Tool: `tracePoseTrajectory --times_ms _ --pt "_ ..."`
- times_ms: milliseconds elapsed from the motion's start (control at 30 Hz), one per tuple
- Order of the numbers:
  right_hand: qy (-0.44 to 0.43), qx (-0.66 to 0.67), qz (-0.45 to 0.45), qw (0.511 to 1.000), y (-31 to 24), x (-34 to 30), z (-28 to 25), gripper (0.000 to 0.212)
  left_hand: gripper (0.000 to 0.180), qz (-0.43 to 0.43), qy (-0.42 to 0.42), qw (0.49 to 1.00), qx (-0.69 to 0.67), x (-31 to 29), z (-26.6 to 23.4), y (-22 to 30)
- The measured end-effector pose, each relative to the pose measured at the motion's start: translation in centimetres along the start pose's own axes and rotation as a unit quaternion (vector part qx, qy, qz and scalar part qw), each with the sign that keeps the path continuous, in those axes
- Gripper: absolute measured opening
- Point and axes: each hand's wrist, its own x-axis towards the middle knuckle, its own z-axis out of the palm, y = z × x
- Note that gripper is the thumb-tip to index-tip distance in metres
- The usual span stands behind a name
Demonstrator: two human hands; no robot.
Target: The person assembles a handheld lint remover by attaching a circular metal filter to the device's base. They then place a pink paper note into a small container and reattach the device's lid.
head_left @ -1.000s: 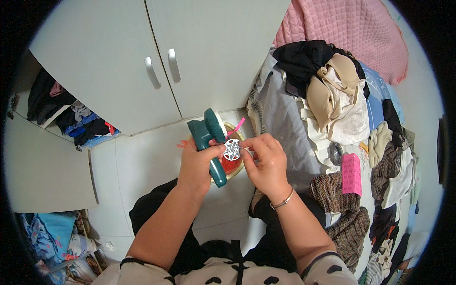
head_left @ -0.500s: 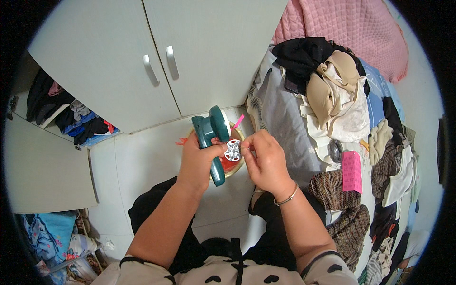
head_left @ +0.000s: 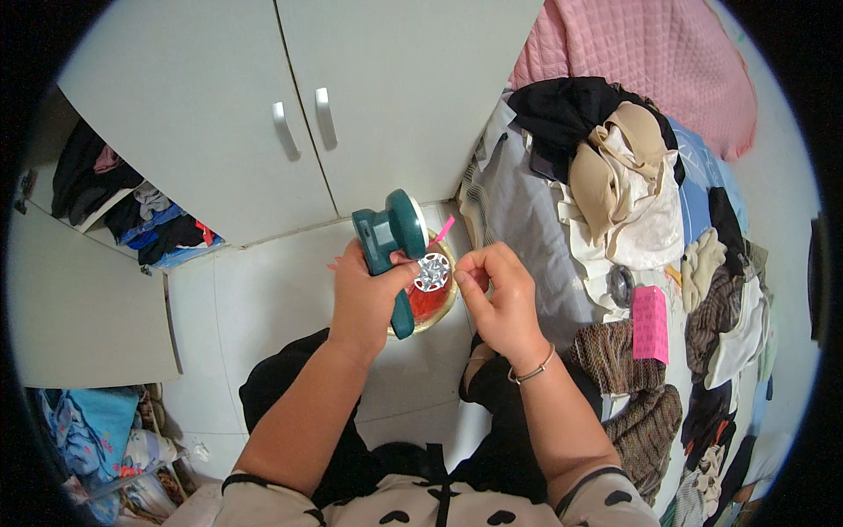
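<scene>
My left hand [head_left: 369, 299] is closed around a dark green fabric shaver [head_left: 379, 235] with a round white-edged head. Between its thumb and fingers it also holds a small silver blade disc [head_left: 432, 273] with cut-outs. Close by on the right, my right hand [head_left: 496, 294] has thumb and forefinger pinched together at the disc's edge. Whatever is in that pinch is too small to make out. Below both hands stands a round bin with a red bag [head_left: 428, 306] inside, partly hidden by the shaver and my left hand.
A pale two-door cupboard [head_left: 219, 114] stands ahead. To the right, a bed carries a beige bra [head_left: 597, 189], black clothing [head_left: 562, 110], a knitted brown garment [head_left: 645, 430] and a pink paper slip [head_left: 650, 325]. Folded clothes [head_left: 88, 176] fill open shelves at left.
My right fingertips have drawn slightly right, off the blade disc. The disc is turned a little, and the left hand still holds it with the shaver. The view has shifted slightly.
</scene>
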Motion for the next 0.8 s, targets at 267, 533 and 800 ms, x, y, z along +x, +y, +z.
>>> tracePoseTrajectory --times_ms 267,533,800 --pt "0.023 -0.101 -0.084 0.991 0.0 -0.1 0.5 0.015 0.025 0.04 -0.028 0.998 0.028 0.1 0.0 -0.7" --pt "0.014 -0.164 -0.119 0.979 -0.2 0.0 0.4 0.013 0.027 0.062 -0.022 0.996 0.056 0.0 0.3 -1.1" --pt "-0.011 -0.129 -0.101 0.986 0.0 0.2 0.3 0.012 0.024 0.039 -0.02 0.997 0.065 0.3 0.0 -0.8"
